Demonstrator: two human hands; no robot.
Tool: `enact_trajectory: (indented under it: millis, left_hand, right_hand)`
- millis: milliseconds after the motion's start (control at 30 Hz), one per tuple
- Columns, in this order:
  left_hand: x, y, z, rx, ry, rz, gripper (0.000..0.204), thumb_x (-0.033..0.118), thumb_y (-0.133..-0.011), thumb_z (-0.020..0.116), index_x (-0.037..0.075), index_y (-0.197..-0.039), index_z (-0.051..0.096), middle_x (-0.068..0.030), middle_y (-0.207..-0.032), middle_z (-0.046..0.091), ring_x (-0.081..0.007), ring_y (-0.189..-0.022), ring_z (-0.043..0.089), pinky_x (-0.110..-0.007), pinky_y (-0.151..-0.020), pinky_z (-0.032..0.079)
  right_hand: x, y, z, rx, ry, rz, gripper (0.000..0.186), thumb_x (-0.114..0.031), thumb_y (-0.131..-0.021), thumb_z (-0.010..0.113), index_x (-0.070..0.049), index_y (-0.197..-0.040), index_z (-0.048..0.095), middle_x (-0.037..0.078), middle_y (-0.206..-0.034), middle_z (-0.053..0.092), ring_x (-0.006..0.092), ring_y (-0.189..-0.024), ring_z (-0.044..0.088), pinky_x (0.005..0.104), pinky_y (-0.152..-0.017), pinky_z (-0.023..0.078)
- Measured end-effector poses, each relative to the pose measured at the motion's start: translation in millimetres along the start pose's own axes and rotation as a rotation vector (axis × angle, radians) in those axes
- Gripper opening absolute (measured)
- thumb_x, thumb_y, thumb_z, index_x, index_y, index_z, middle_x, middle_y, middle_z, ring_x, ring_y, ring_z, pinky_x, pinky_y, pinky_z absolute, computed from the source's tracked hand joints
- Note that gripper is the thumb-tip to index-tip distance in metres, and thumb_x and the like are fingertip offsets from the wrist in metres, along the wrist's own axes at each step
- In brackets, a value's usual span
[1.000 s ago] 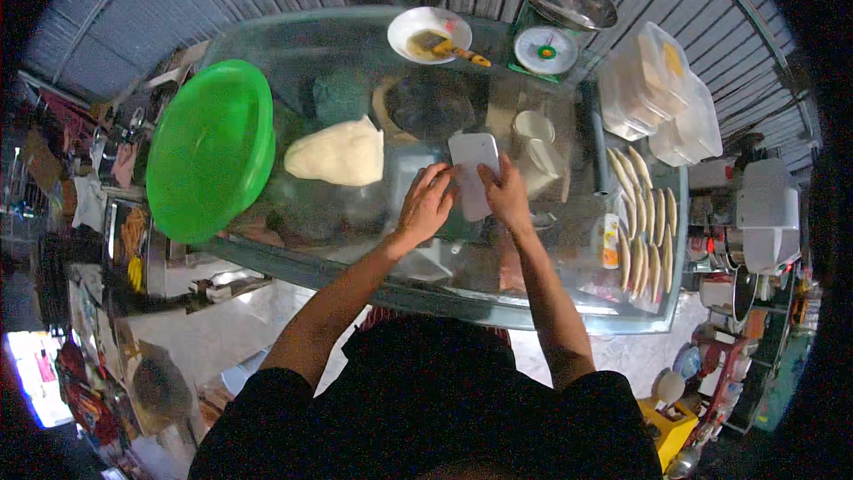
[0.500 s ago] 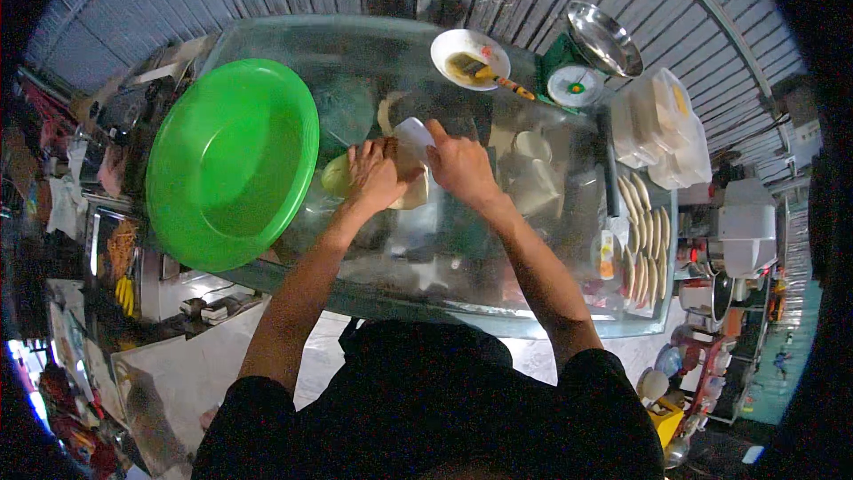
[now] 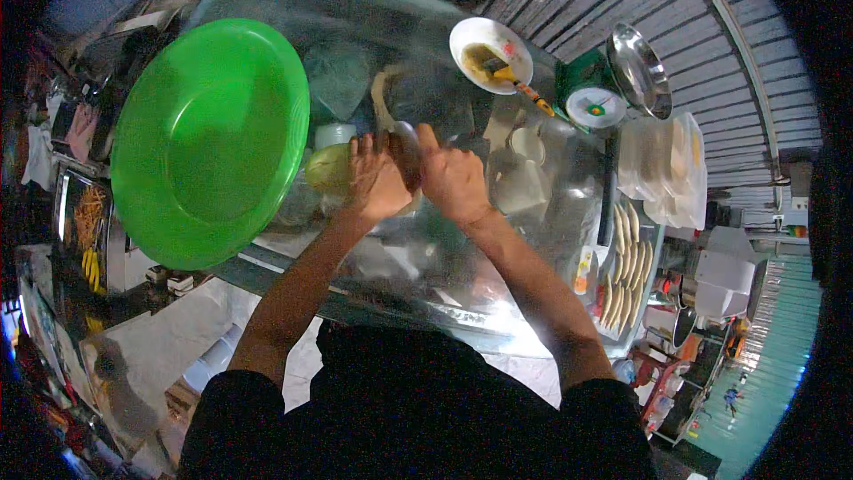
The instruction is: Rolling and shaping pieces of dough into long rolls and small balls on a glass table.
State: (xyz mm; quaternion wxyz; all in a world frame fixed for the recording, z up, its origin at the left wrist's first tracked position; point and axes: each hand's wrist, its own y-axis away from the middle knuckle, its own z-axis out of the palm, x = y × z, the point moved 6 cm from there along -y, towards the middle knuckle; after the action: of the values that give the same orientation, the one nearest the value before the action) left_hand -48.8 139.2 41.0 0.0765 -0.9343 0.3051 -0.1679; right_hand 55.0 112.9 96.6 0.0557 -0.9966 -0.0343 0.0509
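Note:
My left hand [image 3: 380, 182] rests over a pale yellow-green piece of dough [image 3: 329, 169], fingers bent across it; one end sticks out on the left. Close beside it, my right hand [image 3: 451, 180] is closed on a flat scraper-like tool [image 3: 405, 135]. Its blade is seen nearly edge-on, and the handle is hidden in my fist. The two hands almost touch above the glass-topped table [image 3: 373, 293]. What lies directly beneath the fingers is hidden.
A big green basin [image 3: 213, 151] stands on the left. Beyond are a white bowl [image 3: 490, 55] with a brush in yellowish liquid and a green scale [image 3: 595, 107] with a metal pan. Plastic tubs [image 3: 662, 164] and rows of pale long dough strips [image 3: 626, 267] lie at right.
The view has shifted and turned slightly. The tool in my right hand has gone from showing its broad white face to nearly edge-on, closer to my left hand.

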Motion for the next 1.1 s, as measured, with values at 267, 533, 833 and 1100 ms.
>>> enact_trajectory:
  millis: [267,533,833,1100]
  left_hand:
    - [6.2,-6.6,-21.4,0.049,0.1,0.087,0.051,0.038,-0.074,0.07,0.001,-0.108,0.059,-0.0167,-0.101,0.056,-0.0351,-0.098,0.05,-0.049,-0.09,0.036]
    - [7.9,-1.2,-16.6,0.113,-0.017,0.099,0.052,0.034,-0.074,0.071,0.001,-0.112,0.06,-0.0156,-0.104,0.057,-0.0321,-0.102,0.05,-0.045,-0.093,0.035]
    - [-0.6,-5.3,-8.4,0.067,-0.073,0.066,0.062,0.051,-0.086,0.063,-0.004,-0.114,0.059,-0.0164,-0.111,0.058,-0.0315,-0.106,0.05,-0.046,-0.096,0.034]
    - [-10.4,-15.8,2.6,0.024,0.006,0.123,0.064,0.044,-0.091,0.06,0.004,-0.139,0.049,-0.015,-0.13,0.054,-0.0331,-0.113,0.052,-0.048,-0.1,0.035]
  right_hand:
    - [-11.3,-8.9,13.9,0.021,-0.056,-0.063,0.031,-0.015,-0.086,0.06,-0.011,-0.115,0.05,0.01,-0.072,0.068,0.0296,-0.056,0.069,0.0415,-0.045,0.054]
    - [-16.6,-19.3,27.8,0.228,0.004,-0.061,0.025,-0.014,-0.085,0.06,-0.01,-0.109,0.052,0.011,-0.08,0.07,0.0311,-0.062,0.07,0.0407,-0.049,0.056]
    - [69.7,21.5,13.6,-0.009,-0.412,0.374,0.055,-0.019,-0.087,0.066,-0.004,-0.136,0.047,0.027,-0.098,0.068,0.0448,-0.085,0.068,0.0507,-0.078,0.055]
    - [200.0,156.9,11.7,0.421,-1.152,0.614,0.043,-0.014,-0.083,0.074,-0.002,-0.121,0.057,0.013,-0.098,0.07,0.0222,-0.091,0.065,0.0372,-0.081,0.051]
